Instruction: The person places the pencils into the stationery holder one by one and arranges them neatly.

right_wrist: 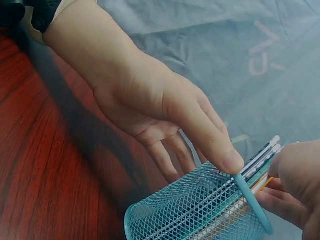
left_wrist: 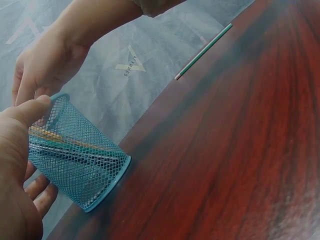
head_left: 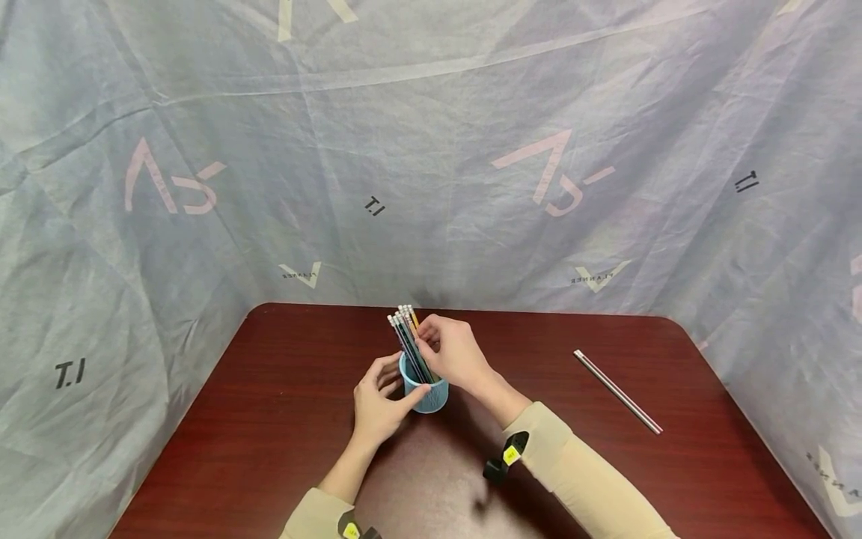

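Observation:
A light blue mesh pencil cup [head_left: 431,400] stands on the table, with a bundle of pencils [head_left: 407,340] leaning to the left in it, white eraser ends up. My left hand [head_left: 379,404] holds the cup from the left, thumb on the rim and fingers around the far side. Over the mouth of the cup, my right hand [head_left: 459,355] pinches at the pencils with thumb and fingertips. In the right wrist view its fingers lie against a yellow pencil [right_wrist: 261,186] at the rim; the exact number held is hidden.
Two pencils [head_left: 618,391] lie side by side on the right part of the dark red wooden table [head_left: 269,449]. A grey printed cloth [head_left: 431,150] hangs behind the table and along both sides.

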Demonstrator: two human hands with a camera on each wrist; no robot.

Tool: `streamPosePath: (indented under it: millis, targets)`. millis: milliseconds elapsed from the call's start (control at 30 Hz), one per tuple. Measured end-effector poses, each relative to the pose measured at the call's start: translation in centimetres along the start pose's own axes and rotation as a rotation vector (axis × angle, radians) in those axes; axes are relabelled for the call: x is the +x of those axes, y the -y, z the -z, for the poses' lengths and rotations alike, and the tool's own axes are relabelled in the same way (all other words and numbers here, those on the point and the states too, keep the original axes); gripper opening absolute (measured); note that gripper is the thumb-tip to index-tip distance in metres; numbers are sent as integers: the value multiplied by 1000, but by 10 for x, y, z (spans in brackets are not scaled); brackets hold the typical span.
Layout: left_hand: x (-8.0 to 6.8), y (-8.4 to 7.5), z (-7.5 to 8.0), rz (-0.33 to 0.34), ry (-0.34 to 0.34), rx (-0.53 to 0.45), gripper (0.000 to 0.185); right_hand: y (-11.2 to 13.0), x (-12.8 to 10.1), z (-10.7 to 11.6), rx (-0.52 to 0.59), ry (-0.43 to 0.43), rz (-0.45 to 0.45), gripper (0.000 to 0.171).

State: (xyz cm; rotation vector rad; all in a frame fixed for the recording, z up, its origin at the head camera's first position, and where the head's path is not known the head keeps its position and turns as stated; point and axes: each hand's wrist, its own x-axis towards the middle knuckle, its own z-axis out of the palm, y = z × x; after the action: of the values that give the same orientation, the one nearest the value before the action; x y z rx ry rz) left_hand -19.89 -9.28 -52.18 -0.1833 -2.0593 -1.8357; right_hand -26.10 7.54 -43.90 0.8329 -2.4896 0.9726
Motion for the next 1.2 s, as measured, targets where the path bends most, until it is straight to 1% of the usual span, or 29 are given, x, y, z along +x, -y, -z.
streamPosePath:
  millis: [267, 500, 667, 800, 933, 1067, 1200]
  targets:
    - [0, 1, 0, 0, 7, 2, 65, 4, 3, -4, -8, -7, -5, 5]
    - [-1, 1, -1, 6, 5, 1, 65, 2, 4, -7, -9, -11, -44, 5]
    - [-1, 1, -1, 4, 0, 4, 65, 1, 3, -4, -13, -12, -40, 6]
    - [0, 0, -1, 7, -4, 7, 65, -1, 1, 4, -10, -36, -34, 6]
    - [0, -2, -1, 16, -12, 12, 66, -6, 0, 16, 15, -75, -40, 7]
    - [0, -4, -2, 15, -18, 8, 66, -16, -1, 35, 34, -116, -47, 7]
    - [0, -3, -3, 6, -16, 6, 66, -32, -4, 58, -3, -145, -67, 7]
